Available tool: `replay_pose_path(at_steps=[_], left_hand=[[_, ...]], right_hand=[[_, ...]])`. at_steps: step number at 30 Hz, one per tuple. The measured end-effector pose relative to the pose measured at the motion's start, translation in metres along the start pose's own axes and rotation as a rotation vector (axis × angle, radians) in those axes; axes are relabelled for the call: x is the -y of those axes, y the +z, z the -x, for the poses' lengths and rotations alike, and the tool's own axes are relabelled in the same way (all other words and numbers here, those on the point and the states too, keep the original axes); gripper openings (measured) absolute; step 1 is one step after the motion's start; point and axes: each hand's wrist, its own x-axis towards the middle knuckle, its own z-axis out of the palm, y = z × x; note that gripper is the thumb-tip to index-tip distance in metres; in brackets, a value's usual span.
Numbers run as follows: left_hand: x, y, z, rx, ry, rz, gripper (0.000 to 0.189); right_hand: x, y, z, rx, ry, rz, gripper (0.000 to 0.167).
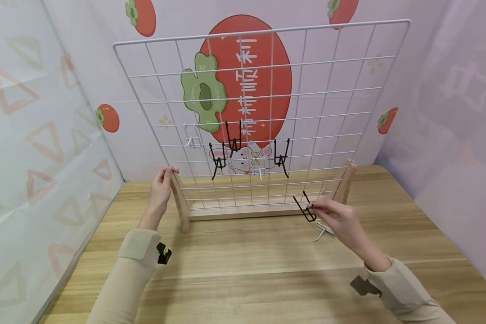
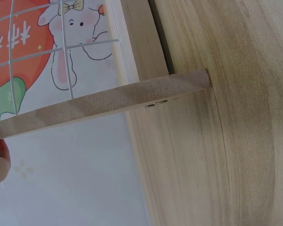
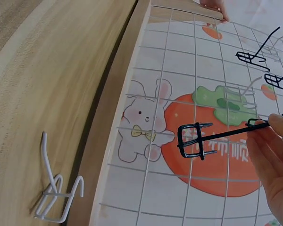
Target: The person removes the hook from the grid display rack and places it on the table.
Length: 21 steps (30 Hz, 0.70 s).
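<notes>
A white wire grid panel [image 1: 299,94] stands in a wooden stand [image 1: 227,213]. My left hand [image 1: 162,186] grips the top of the stand's left post [image 2: 104,101]; in the left wrist view only some fingers show, at the left edge. In front of the grid's lower right, my right hand [image 1: 340,220] pinches a black wire hook [image 3: 191,141] by its long prong, apart from the grid. Three black hooks, among them a left one [image 1: 218,162] and a right one [image 1: 281,159], hang on the grid. So do two white hooks, at left [image 1: 192,141] and centre [image 1: 260,172].
A loose white hook [image 3: 56,195] lies on the wooden table [image 1: 243,274] near the stand's right foot, partly below my right hand. The stand's right post [image 1: 347,177] rises behind that hand. A printed backdrop [image 1: 137,148] closes off the back and sides.
</notes>
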Motion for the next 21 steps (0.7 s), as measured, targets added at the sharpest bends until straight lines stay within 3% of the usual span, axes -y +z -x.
replay_pose_path(at_steps=[3,8,15,21], left_hand=[[0.0,0.0,0.0,-0.001,0.006,0.004,0.019],[0.001,0.0,-0.001,-0.007,-0.003,0.0,0.024],[0.002,0.0,-0.002,-0.008,-0.023,0.008,0.029],[0.002,0.0,-0.001,-0.004,-0.017,-0.002,0.035]], right_hand=[[-0.003,0.002,0.002,-0.003,-0.011,0.023,0.01],[-0.006,0.006,0.007,0.021,0.014,0.079,0.035],[-0.012,0.011,0.015,0.071,0.03,0.102,0.024],[-0.009,0.014,0.016,0.106,0.053,0.115,0.032]])
